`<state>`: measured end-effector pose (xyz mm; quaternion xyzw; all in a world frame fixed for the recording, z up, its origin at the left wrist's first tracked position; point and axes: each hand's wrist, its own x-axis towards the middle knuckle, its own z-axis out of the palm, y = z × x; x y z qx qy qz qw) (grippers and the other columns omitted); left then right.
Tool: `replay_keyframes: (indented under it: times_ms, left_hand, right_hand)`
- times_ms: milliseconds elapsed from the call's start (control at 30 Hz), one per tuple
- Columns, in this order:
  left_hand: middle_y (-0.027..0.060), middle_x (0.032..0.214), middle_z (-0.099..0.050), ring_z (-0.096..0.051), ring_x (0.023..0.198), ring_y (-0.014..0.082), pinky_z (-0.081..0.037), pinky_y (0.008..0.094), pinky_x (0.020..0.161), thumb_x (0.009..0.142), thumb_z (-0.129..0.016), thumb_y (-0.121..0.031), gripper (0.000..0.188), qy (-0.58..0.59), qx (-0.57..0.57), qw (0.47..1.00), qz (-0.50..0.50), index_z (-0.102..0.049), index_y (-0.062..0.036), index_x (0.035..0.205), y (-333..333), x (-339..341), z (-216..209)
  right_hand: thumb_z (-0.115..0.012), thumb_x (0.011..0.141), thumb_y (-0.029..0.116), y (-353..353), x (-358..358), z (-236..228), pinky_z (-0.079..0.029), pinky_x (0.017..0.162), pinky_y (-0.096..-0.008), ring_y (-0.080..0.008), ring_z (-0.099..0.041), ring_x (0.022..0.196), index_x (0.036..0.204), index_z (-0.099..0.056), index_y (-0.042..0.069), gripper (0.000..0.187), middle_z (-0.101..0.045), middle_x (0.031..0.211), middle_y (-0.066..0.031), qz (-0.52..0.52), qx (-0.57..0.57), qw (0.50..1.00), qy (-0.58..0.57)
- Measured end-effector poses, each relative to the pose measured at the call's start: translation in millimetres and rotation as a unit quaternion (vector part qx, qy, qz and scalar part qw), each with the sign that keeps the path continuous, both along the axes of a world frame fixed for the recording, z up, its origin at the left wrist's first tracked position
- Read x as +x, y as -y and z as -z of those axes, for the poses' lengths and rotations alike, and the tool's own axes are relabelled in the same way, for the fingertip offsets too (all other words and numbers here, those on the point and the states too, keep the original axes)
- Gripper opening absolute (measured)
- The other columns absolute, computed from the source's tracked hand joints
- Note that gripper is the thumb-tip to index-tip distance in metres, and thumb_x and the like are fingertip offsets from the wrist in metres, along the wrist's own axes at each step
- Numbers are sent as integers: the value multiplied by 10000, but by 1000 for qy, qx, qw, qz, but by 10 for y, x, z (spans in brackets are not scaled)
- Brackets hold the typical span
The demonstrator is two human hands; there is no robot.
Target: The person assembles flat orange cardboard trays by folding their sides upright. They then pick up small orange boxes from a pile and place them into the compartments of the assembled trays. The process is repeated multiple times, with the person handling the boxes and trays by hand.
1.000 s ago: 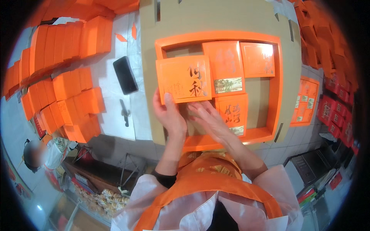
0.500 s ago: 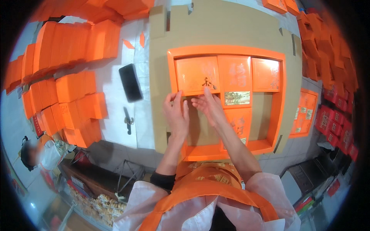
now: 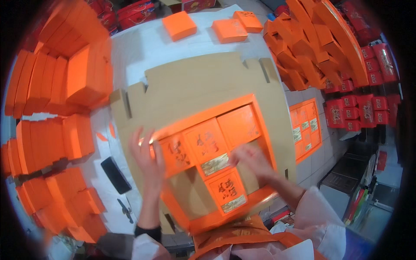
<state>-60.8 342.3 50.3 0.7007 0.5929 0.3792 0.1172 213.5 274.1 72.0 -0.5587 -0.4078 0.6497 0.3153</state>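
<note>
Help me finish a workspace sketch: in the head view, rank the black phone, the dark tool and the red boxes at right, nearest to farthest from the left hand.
1. Black phone, just left of the left hand.
2. Dark tool, lower left.
3. Red boxes, far right.

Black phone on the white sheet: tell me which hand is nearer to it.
Left. The left hand is just to the right of the phone, at the left edge of the orange tray; the right hand is farther off, over the tray's right part.
</note>
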Motion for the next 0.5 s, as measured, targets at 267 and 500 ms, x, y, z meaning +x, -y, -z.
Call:
replay_keyframes:
  times_ms: [267, 500]
  left_hand:
    - [158, 1375, -318, -275, 1279, 319, -186, 449, 1058, 851, -508, -345, 492, -250, -107, 952, 138, -441, -91, 1267, -1745, 853, 868]
    - [107, 1406, -292, -232, 1309, 277, -129, 479, 1070, 832, -506, -410, 552, -281, -77, 948, 126, -417, -137, 1303, -1803, 1020, 1113]
  right_hand:
    - [-631, 768, 452, -2823, 1338, 704, -381, 921, -368, -274, -450, 1124, 1228, -426, 25, 660, -459, 1213, -176, -20, 288, 860, 421]
    - [-641, 555, 703, -4239, 1295, 1277, -286, 835, -661, -417, -203, 1265, 1390, -190, 187, 1080, -173, 1421, -143, 5, 160, 774, 612]
